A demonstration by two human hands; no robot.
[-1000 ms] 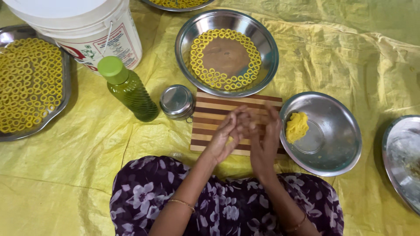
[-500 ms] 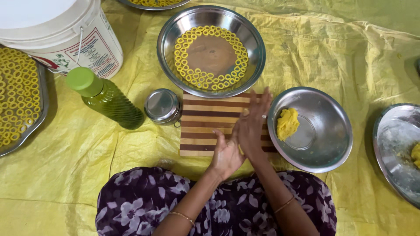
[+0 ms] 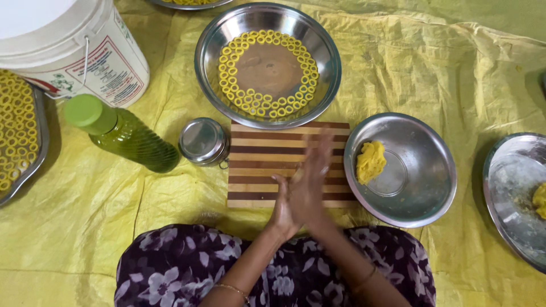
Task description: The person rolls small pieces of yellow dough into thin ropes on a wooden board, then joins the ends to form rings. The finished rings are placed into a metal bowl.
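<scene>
My left hand (image 3: pixel 282 211) and my right hand (image 3: pixel 314 173) press palm to palm above a striped wooden board (image 3: pixel 256 165). The right hand is blurred and lies over the left, fingers pointing away from me. A thin pale yellow piece of dough (image 3: pixel 296 174) shows between the palms. Right of the board, a steel bowl (image 3: pixel 424 193) holds a lump of yellow dough (image 3: pixel 370 161). Beyond the board, a larger steel bowl (image 3: pixel 209 57) has yellow dough rings (image 3: pixel 266 108) laid in circles.
A green bottle (image 3: pixel 125 137) and a small lidded steel container (image 3: pixel 203 140) lie left of the board. A white bucket (image 3: pixel 85 57) stands at the back left, beside a tray of rings (image 3: pixel 17 131). At the right edge is a steel plate (image 3: pixel 509 176). A yellow sheet (image 3: pixel 426 68) covers the floor.
The hands slid against each other: the right hand moved forward over the left and is now blurred. The view shifted slightly, so the objects sit lower and further right in the frame.
</scene>
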